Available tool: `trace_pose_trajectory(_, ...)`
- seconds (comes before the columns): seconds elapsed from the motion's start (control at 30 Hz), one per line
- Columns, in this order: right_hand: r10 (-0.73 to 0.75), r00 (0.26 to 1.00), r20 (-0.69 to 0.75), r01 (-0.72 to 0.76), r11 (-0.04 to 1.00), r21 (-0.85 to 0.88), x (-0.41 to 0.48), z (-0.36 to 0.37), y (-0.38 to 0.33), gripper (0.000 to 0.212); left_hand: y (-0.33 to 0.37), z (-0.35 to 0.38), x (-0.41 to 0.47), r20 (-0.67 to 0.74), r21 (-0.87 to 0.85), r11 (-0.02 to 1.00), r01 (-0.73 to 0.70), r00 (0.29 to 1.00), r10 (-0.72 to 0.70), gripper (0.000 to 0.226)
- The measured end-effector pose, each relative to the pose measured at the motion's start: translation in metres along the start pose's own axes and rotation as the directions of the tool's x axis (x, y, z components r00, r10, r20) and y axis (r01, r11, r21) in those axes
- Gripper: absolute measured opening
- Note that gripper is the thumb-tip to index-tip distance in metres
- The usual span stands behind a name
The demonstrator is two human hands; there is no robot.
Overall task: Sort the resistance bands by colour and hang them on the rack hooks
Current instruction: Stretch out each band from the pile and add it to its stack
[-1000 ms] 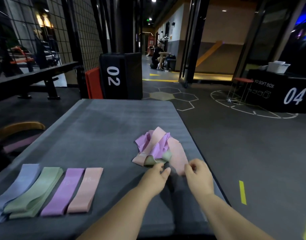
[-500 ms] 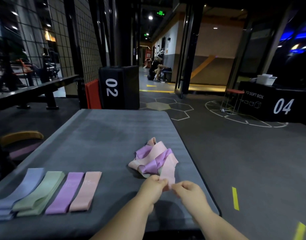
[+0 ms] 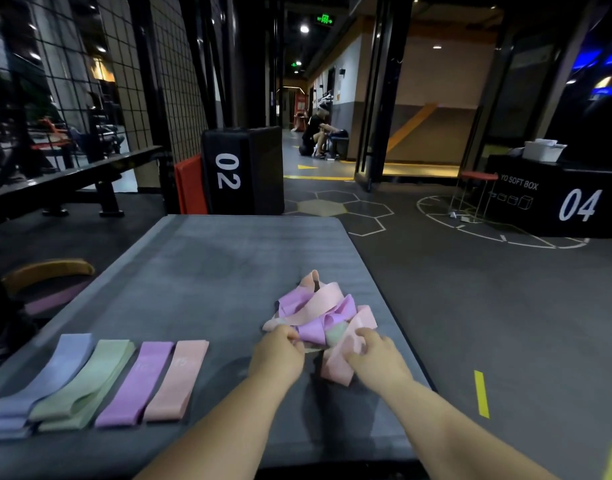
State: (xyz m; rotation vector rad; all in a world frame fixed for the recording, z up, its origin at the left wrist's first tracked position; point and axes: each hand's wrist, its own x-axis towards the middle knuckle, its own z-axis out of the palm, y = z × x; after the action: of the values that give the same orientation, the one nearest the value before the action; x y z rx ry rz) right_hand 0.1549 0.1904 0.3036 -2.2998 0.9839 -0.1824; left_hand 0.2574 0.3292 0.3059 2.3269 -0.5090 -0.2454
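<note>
A tangled heap of pink, purple and green resistance bands lies on the right side of a grey mat. My left hand grips the heap's near left edge, its fingers curled into the purple and green bands. My right hand holds a pink band that trails toward me from the heap. At the mat's near left, flat bands lie side by side in sorted piles: blue, green, purple and pink. No rack hooks are visible.
A black soft box marked 02 stands beyond the mat's far edge with an orange pad beside it. Another box marked 04 is at the far right. A bench and wire grid wall are at the left. A person sits far down the corridor.
Both hands moved forward from the pink band's near end to the heap. My left hand now grips the heap's edge, and the pink band lies bunched closer to the heap.
</note>
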Motion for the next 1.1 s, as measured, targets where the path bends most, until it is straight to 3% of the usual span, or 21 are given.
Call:
trace_pose_trajectory(0.2, -0.097, 0.994, 0.05, 0.105, 0.972, -0.209, 0.028, 0.035, -0.008, 0.085, -0.003, -0.004, 0.043, -0.054, 0.185, 0.983, 0.015, 0.999, -0.005, 0.029)
trace_pose_trajectory(0.4, -0.139, 0.99, 0.033, 0.143, 0.938, -0.315, 0.064, 0.058, -0.008, 0.081, -0.009, 0.009, 0.081, 0.045, 0.281, 0.954, 0.103, 0.992, -0.121, 0.04)
trace_pose_trajectory(0.57, -0.21, 0.976, 0.055, 0.212, 0.866, -0.452, 0.096, 0.055, -0.004, 0.074, -0.023, 0.013, 0.104, 0.012, 0.28, 0.947, 0.156, 0.986, -0.166, 0.034)
trace_pose_trajectory(0.73, -0.246, 0.966, 0.084, 0.258, 0.867, -0.426, 0.114, 0.054, 0.001, 0.067, -0.032, -0.004, 0.12, -0.062, 0.017, 0.986, 0.168, 0.984, -0.166, 0.028)
trace_pose_trajectory(0.9, -0.248, 0.964, 0.101, 0.267, 0.886, -0.379, 0.118, 0.039, 0.008, 0.064, -0.037, -0.027, 0.127, -0.211, -0.296, 0.942, 0.161, 0.951, -0.228, 0.021)
trace_pose_trajectory(1.1, -0.182, 0.98, 0.074, 0.197, 0.898, -0.394, 0.11, 0.019, 0.006, 0.072, -0.046, -0.046, 0.107, -0.245, -0.232, 0.958, 0.17, 0.943, -0.227, 0.029)
